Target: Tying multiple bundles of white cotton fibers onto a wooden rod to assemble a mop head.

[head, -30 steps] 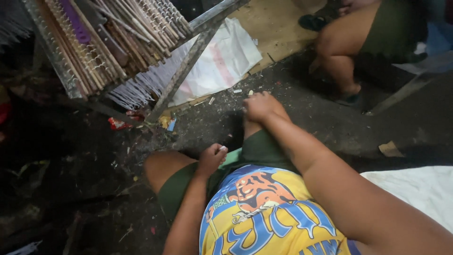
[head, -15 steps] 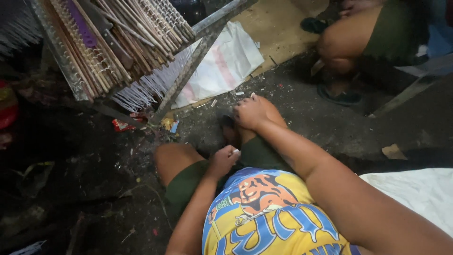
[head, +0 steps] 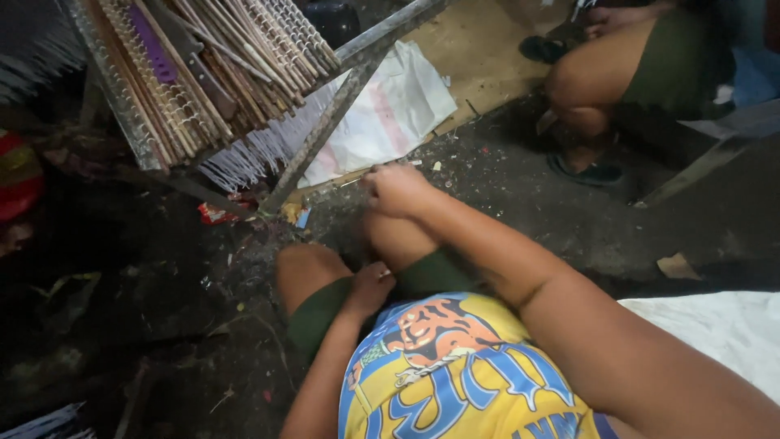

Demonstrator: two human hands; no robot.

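Right hand (head: 396, 189) edged closer to the woven stick frame (head: 203, 81), fist closed above the knee; left hand (head: 370, 286) unchanged, curled between the thighs. Contents can't tell.

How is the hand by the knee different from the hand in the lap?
The right hand is stretched out past the knee, near the ground; the left hand is tucked in close between the thighs. The right hand sits higher in the picture and shows its back; the left hand is lower and half hidden by the green shorts. Both are bare, curled shut, and belong to the same person.
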